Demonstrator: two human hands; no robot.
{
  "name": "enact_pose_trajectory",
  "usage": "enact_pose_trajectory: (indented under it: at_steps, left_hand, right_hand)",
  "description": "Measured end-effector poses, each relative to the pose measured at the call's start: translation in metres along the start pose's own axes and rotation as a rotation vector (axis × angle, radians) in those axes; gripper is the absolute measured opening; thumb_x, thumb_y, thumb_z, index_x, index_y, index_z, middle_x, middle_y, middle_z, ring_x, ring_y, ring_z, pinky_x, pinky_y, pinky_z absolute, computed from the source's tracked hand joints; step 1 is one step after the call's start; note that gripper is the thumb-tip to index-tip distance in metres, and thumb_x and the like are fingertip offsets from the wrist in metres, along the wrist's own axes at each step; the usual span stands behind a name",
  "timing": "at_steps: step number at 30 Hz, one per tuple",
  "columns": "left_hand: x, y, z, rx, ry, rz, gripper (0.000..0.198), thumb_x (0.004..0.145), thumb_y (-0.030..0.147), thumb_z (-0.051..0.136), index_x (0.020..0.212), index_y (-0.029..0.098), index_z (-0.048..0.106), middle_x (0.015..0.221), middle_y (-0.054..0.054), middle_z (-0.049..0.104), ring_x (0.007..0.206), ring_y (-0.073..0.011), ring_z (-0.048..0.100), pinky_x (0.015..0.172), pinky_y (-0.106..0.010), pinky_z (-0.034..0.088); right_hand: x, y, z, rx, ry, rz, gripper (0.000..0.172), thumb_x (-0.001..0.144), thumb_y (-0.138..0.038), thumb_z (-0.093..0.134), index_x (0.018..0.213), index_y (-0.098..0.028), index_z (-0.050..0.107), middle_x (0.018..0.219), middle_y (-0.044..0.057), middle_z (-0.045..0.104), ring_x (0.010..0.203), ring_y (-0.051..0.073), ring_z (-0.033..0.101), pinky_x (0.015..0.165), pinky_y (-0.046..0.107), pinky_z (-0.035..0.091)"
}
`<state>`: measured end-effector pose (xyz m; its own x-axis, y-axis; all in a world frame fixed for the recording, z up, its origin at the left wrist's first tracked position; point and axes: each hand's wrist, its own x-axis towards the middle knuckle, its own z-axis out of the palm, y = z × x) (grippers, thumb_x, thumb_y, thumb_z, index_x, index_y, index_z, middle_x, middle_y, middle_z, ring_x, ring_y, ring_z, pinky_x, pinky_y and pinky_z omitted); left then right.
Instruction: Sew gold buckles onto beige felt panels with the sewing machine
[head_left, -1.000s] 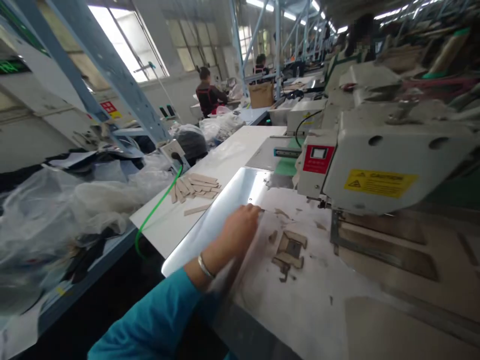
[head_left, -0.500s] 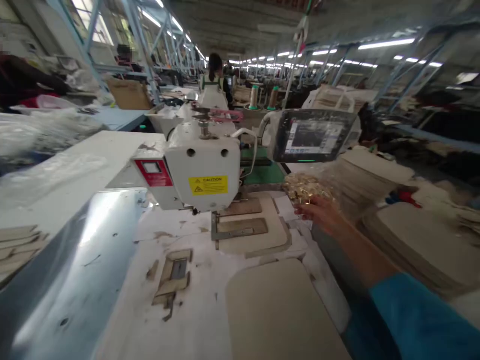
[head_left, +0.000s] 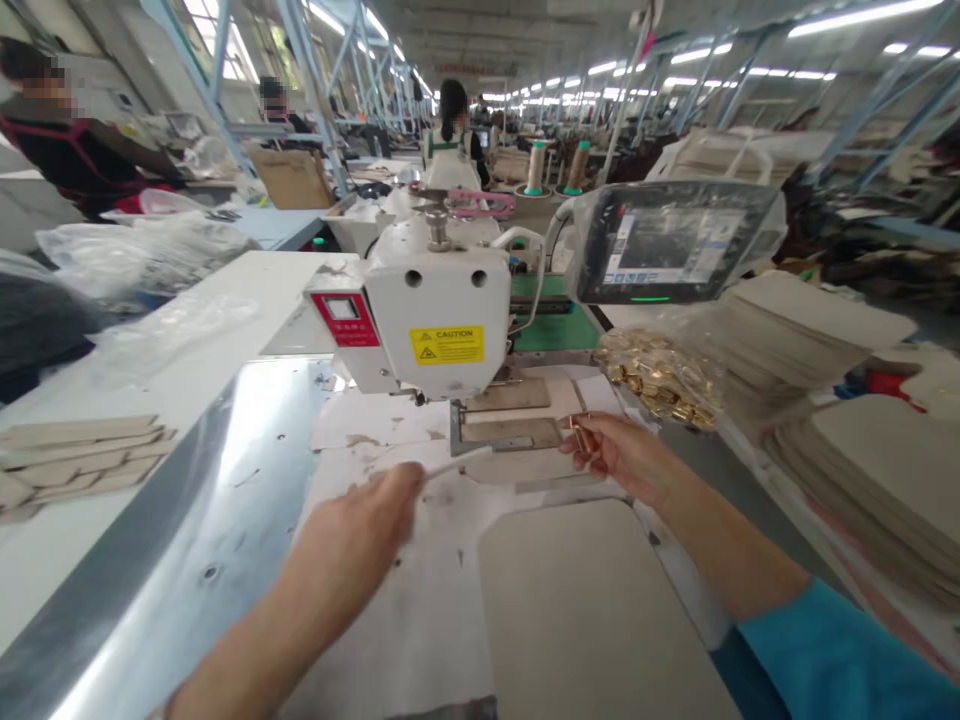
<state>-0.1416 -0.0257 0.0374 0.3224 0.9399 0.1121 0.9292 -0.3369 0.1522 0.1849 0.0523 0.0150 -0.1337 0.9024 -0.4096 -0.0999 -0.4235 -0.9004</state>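
In the head view, the left hand (head_left: 367,525), blurred, has its fingers curled around a pale strip (head_left: 459,462) pointing right, toward the metal clamp (head_left: 455,430) beneath the sewing machine (head_left: 442,310). The right hand (head_left: 630,458) pinches a gold fitting (head_left: 580,437) at the clamp's right, nearer than the bag of fittings (head_left: 664,378). A slack fingertip pinch could drop the fitting — and the strip, if swung low, might snag the clamp.

The gold fitting (head_left: 580,437) looks like glossy metal, the beige panel (head_left: 585,610) matt.
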Motion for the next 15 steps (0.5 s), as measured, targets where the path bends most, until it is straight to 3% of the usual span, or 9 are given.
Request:
enact_pose_trajectory:
  at_steps: [3, 6, 9, 15]
  left_hand:
    - [0.030, 0.058, 0.018, 0.102, -0.030, 0.187, 0.021, 0.091, 0.007, 0.042, 0.104, 0.019, 0.054, 0.079, -0.003, 0.067, 0.074, -0.0209, 0.069, 0.059, -0.027, 0.054]
    - [0.056, 0.090, 0.024, 0.137, -0.067, 0.204, 0.023, 0.088, 0.004, 0.041, 0.104, 0.016, 0.054, 0.082, -0.005, 0.067, 0.075, -0.0237, 0.070, 0.058, -0.031, 0.056]
    - [0.065, 0.094, 0.025, 0.146, -0.094, 0.160, 0.023, 0.089, 0.004, 0.040, 0.104, 0.015, 0.053, 0.082, -0.007, 0.067, 0.073, -0.0264, 0.071, 0.057, -0.036, 0.058]
    - [0.066, 0.089, 0.030, 0.150, -0.102, 0.124, 0.018, 0.090, 0.005, 0.041, 0.098, 0.015, 0.053, 0.076, -0.007, 0.067, 0.069, -0.0273, 0.072, 0.056, -0.037, 0.059]
  right_hand:
    - [-0.008, 0.004, 0.020, -0.042, -0.005, 0.062, 0.021, 0.078, -0.028, 0.056, 0.095, -0.017, 0.060, 0.061, -0.001, 0.059, 0.044, 0.008, 0.047, 0.035, 0.016, 0.021]
    - [-0.012, 0.008, 0.028, -0.103, -0.044, 0.013, 0.028, 0.076, -0.032, 0.056, 0.101, -0.019, 0.058, 0.062, -0.002, 0.057, 0.046, 0.008, 0.045, 0.038, 0.016, 0.019]
    - [-0.013, 0.010, 0.026, -0.224, -0.001, -0.054, 0.033, 0.077, -0.039, 0.055, 0.103, -0.020, 0.057, 0.064, -0.002, 0.058, 0.048, 0.008, 0.045, 0.041, 0.016, 0.022]
    - [-0.006, 0.011, 0.018, -0.367, 0.010, -0.082, 0.026, 0.080, -0.043, 0.049, 0.089, -0.018, 0.053, 0.062, -0.002, 0.055, 0.043, 0.007, 0.039, 0.040, 0.019, 0.019]
